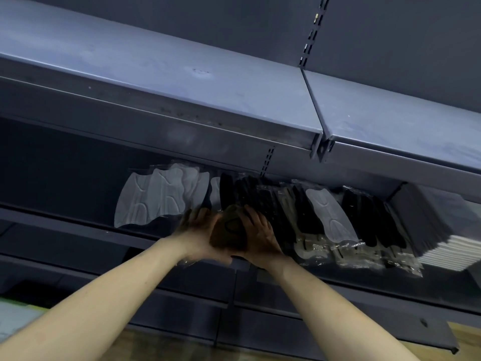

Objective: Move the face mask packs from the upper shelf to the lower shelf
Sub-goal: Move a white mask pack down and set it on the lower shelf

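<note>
Brown mask pack (230, 230) sits pressed between two hands, left hand (197, 230) and right hand (260, 235), fingers spread against it. Beside this pack, white packs (156, 199) lean left; black and white packs (325, 217) crowd right, too overlapped to count.

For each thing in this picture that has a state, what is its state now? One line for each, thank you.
Left hand: closed on the brown mask pack, from its left side.
Right hand: closed on the same pack, from its right side.
Brown mask pack: held between both hands, at the lower shelf's front.
White mask packs: leaning on the lower shelf.
Black mask packs: leaning in a row.
Upper shelf: no packs visible.
</note>
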A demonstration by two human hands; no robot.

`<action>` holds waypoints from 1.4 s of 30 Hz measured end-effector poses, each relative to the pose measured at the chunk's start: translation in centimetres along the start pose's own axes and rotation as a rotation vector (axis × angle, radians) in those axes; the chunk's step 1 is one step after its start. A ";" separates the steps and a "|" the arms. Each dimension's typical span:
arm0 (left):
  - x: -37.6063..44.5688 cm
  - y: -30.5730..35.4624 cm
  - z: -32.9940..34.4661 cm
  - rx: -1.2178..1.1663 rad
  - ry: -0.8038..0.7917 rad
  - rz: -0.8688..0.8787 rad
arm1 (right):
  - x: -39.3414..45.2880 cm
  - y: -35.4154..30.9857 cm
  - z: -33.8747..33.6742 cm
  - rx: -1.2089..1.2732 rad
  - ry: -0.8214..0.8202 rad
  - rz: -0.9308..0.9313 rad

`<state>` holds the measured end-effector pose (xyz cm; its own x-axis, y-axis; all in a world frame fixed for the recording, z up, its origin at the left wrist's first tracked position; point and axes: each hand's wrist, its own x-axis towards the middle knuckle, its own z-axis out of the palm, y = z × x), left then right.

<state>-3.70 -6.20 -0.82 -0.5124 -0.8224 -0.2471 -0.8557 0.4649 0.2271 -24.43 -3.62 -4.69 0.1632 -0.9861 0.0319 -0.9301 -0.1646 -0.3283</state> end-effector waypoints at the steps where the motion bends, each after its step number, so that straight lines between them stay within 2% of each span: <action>1: -0.1 -0.3 0.3 0.061 -0.033 0.039 | 0.1 0.0 -0.1 0.005 0.015 0.016; 5: -0.2 -1.2 1.9 0.180 0.009 0.081 | -0.1 0.2 -0.5 -0.016 0.047 -0.025; 11: -1.0 0.0 0.4 0.145 -0.020 0.087 | -0.7 -0.1 -0.3 -0.137 -0.111 -0.220; 19: -1.7 -0.5 0.7 0.119 0.082 0.183 | -2.0 -1.0 0.6 -0.073 -0.040 -0.097; 23: -2.0 -0.9 1.2 0.127 0.108 0.192 | -1.7 -1.1 0.2 -0.117 -0.069 -0.129; 32: -2.8 -2.1 3.8 0.289 0.219 0.120 | -3.0 -1.1 1.5 -0.208 0.179 -0.235; 37: -3.0 -2.4 4.0 0.210 0.240 0.141 | -4.4 -2.4 2.1 -0.261 0.164 -0.142; 42: -3.4 -2.2 3.4 0.179 0.242 0.086 | -4.8 -4.6 2.9 -0.276 0.175 0.121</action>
<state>-0.31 -3.28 -3.66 -0.5695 -0.8220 0.0020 -0.8203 0.5684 0.0628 -19.98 1.95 -6.06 0.0098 -0.9841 0.1776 -0.9971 -0.0231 -0.0727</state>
